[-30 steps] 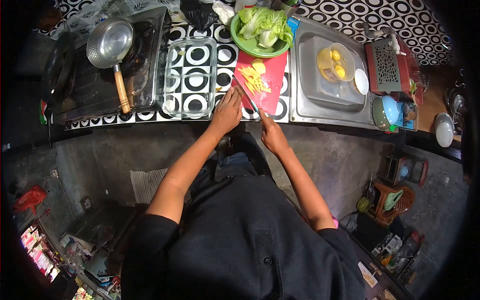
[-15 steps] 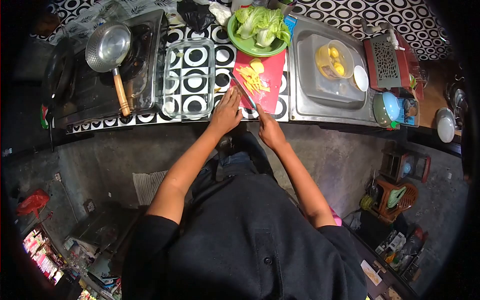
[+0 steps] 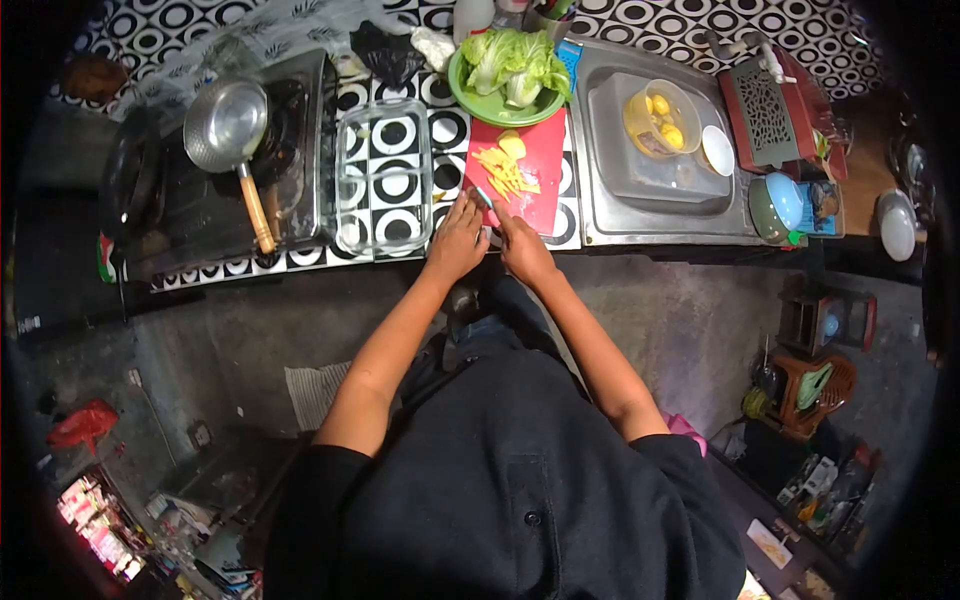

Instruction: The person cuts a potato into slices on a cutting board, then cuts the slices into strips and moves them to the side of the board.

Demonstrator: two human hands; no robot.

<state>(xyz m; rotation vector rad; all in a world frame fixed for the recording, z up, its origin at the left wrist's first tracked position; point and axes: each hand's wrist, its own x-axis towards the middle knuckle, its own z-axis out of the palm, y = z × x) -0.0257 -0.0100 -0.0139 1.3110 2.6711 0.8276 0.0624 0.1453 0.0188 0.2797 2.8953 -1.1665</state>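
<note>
My right hand (image 3: 524,250) is closed around a kitchen knife (image 3: 484,197) with a light teal handle, at the near left part of the red cutting board (image 3: 545,205). Most of the blade is hard to make out. Beside it, my left hand (image 3: 459,242) lies with fingers stretched forward at the board's left edge, close to the knife; whether anything is under the fingertips is hidden. Yellow-orange cut strips (image 3: 503,173) are heaped on the board, with a rounded yellow piece (image 3: 511,145) behind them.
A green bowl of leafy cabbage (image 3: 510,72) stands behind the board. Left are a divided glass dish (image 3: 430,180) and a saucepan (image 3: 226,125) on the stove. In the sink to the right, a plastic tub (image 3: 640,128) with yellow pieces sits on an upturned container (image 3: 625,190).
The knife and my right hand have drawn nearer to me and to the left, beside my left hand. Some strips have shifted on the board. The whole view has moved slightly.
</note>
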